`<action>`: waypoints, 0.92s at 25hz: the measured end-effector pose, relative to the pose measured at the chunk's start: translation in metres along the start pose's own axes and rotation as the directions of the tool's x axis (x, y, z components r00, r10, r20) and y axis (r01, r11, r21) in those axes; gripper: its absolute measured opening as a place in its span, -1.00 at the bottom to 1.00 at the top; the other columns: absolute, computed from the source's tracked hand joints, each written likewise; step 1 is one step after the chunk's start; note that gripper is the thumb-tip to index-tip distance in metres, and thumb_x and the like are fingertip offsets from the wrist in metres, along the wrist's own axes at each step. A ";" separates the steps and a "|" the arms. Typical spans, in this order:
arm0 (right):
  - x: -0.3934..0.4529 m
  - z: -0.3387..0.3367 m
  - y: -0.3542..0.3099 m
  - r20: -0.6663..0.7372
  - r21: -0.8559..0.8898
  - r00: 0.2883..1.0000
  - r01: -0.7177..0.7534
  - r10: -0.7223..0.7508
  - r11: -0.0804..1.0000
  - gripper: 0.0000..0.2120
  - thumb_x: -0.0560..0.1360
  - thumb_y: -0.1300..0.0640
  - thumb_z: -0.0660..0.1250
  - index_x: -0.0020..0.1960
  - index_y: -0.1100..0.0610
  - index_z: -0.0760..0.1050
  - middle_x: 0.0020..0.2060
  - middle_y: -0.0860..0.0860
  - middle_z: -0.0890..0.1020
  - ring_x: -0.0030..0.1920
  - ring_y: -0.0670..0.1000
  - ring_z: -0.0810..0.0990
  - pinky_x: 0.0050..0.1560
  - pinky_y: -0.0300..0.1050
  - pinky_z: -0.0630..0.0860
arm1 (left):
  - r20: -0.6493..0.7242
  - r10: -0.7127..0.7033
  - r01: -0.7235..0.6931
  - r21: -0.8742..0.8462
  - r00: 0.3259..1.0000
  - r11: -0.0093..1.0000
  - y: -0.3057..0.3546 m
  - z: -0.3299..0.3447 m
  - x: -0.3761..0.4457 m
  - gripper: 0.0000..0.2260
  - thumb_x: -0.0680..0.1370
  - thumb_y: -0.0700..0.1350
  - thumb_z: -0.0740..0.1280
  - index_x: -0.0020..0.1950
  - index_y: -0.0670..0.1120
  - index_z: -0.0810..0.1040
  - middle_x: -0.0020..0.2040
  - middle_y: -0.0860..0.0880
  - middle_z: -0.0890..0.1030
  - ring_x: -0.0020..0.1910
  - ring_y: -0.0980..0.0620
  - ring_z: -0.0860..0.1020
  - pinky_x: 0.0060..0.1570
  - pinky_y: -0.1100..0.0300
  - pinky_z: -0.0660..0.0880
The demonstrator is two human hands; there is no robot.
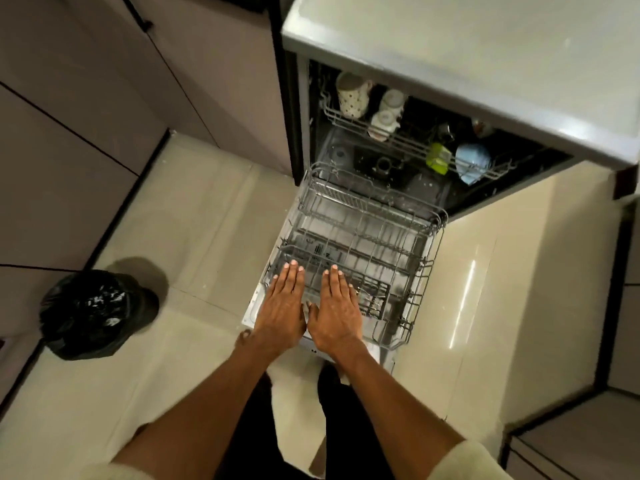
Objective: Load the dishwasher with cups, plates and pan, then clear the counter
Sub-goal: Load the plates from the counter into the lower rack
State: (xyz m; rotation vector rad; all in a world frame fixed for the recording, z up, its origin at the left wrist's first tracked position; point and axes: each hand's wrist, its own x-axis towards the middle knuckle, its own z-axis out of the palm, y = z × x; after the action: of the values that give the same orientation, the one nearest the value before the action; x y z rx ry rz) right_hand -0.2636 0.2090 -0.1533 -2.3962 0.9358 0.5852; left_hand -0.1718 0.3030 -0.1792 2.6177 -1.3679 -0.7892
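Kitchen corner, glossy beige tiled floor (207,209), mauve flat-front cabinets (86,116) along one side. Pale grey stone surface (467,57) overhangs the open built-in dishwasher (346,161), which is the reference point for everything below.

Dishwasher door is folded down flat. Grey wire lower rack (360,237) is pulled fully out over the door and holds no dishes; a dark cutlery basket (374,296) sits at its near end. Grey wire upper rack (415,147) is only partly out, under the surface edge. On it: a white polka-dot mug (351,93) at the far end, two small white cups (388,112) just beside it, then a lime-green plastic cup (439,158) and a pale blue bowl-shaped cup (471,161) next to each other at the other end. Something dark sits further back under the surface; can't tell what it is.

Left hand (285,306) and right hand (334,311) are both flat, palms down, fingers straight and together, gripping nothing, thumbs nearly touching. Both lie over the near end of the lower rack; can't tell whether they press on it or hover just above.

Black bin-bag-lined round bin (93,313) stands on the floor well away from the dishwasher, by the cabinets. Cream sleeves (464,462) are pushed up on both forearms.
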 end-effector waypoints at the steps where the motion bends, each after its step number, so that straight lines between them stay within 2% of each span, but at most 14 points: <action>1: -0.004 -0.005 -0.014 -0.011 -0.013 1.000 0.007 -0.007 1.000 -0.31 0.68 -0.12 -0.04 0.63 0.19 -0.25 0.62 0.12 -0.24 0.61 0.07 -0.25 0.57 -0.01 -0.29 | -0.010 -0.002 0.002 -0.004 1.000 1.000 -0.008 -0.012 -0.005 -0.32 0.54 0.09 -0.17 0.62 -0.20 -0.06 0.62 -0.15 -0.09 0.61 -0.09 -0.12 0.58 -0.03 -0.06; 3: -0.009 -0.016 -0.046 -0.031 -0.037 0.999 0.021 -0.022 0.999 -0.31 0.68 -0.12 -0.05 0.63 0.19 -0.26 0.61 0.12 -0.24 0.61 0.07 -0.26 0.58 0.00 -0.27 | -0.037 0.009 -0.009 0.001 0.999 1.000 -0.028 -0.037 -0.015 -0.32 0.55 0.09 -0.16 0.62 -0.20 -0.10 0.62 -0.15 -0.13 0.61 -0.09 -0.15 0.58 -0.01 -0.09; 6: -0.015 -0.032 -0.106 -0.095 -0.032 0.995 0.017 -0.020 0.999 -0.33 0.69 -0.12 -0.07 0.63 0.19 -0.24 0.62 0.12 -0.23 0.62 0.06 -0.25 0.58 -0.01 -0.27 | -0.049 0.011 -0.011 0.011 0.999 1.000 -0.070 -0.079 -0.035 -0.34 0.62 -0.01 0.04 0.61 -0.16 -0.23 0.59 -0.12 -0.27 0.60 -0.08 -0.22 0.58 -0.02 -0.11; 8: -0.013 -0.042 -0.149 -0.139 -0.034 0.990 0.035 -0.039 0.999 -0.34 0.69 -0.12 -0.08 0.63 0.19 -0.23 0.62 0.12 -0.22 0.61 0.06 -0.25 0.58 -0.01 -0.27 | -0.066 0.019 -0.017 0.026 0.998 1.000 -0.099 -0.108 -0.048 -0.32 0.64 -0.02 0.08 0.57 -0.16 -0.30 0.57 -0.11 -0.32 0.58 -0.06 -0.28 0.58 0.00 -0.16; 12: -0.005 -0.062 -0.248 -0.231 -0.091 0.964 0.114 -0.133 0.989 -0.34 0.70 -0.12 -0.06 0.63 0.19 -0.22 0.62 0.12 -0.21 0.62 0.06 -0.24 0.56 0.00 -0.28 | -0.158 0.021 -0.014 0.044 0.987 0.999 -0.170 -0.175 -0.070 -0.34 0.67 0.02 0.06 0.59 -0.16 -0.27 0.59 -0.12 -0.30 0.58 -0.05 -0.30 0.56 0.06 -0.25; 16: 0.004 -0.091 -0.345 -0.320 -0.123 0.908 0.244 -0.271 0.962 -0.34 0.68 -0.09 0.00 0.63 0.19 -0.16 0.63 0.12 -0.15 0.62 0.05 -0.19 0.56 -0.02 -0.25 | -0.313 0.018 -0.013 0.018 0.950 1.000 -0.241 -0.248 -0.086 -0.37 0.67 0.00 0.09 0.62 -0.16 -0.16 0.62 -0.13 -0.20 0.59 -0.06 -0.24 0.56 0.05 -0.22; 21: 0.026 -0.128 -0.429 -0.386 -0.170 0.837 0.349 -0.388 0.921 -0.32 0.65 -0.08 0.01 0.64 0.19 -0.11 0.63 0.11 -0.11 0.63 0.04 -0.14 0.54 -0.06 -0.24 | -0.462 -0.058 0.051 -0.029 0.885 0.998 -0.302 -0.327 -0.092 -0.34 0.56 0.08 -0.12 0.62 -0.18 -0.08 0.62 -0.11 -0.13 0.60 -0.03 -0.17 0.57 0.04 -0.17; 23: 0.039 -0.140 -0.453 -0.403 -0.164 0.819 0.374 -0.408 0.913 -0.35 0.68 -0.08 0.01 0.64 0.17 -0.12 0.63 0.09 -0.12 0.63 0.03 -0.15 0.53 -0.09 -0.27 | -0.494 -0.101 0.080 -0.063 0.863 0.995 -0.323 -0.346 -0.091 -0.40 0.64 0.02 -0.02 0.63 -0.14 -0.12 0.62 -0.08 -0.17 0.60 0.00 -0.20 0.59 0.02 -0.11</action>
State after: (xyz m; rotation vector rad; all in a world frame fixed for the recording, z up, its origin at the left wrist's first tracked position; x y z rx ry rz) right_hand 0.1135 0.3975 0.0669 -2.7404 0.5491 -0.0755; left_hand 0.1915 0.5123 0.0589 2.6045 -1.0717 -0.1143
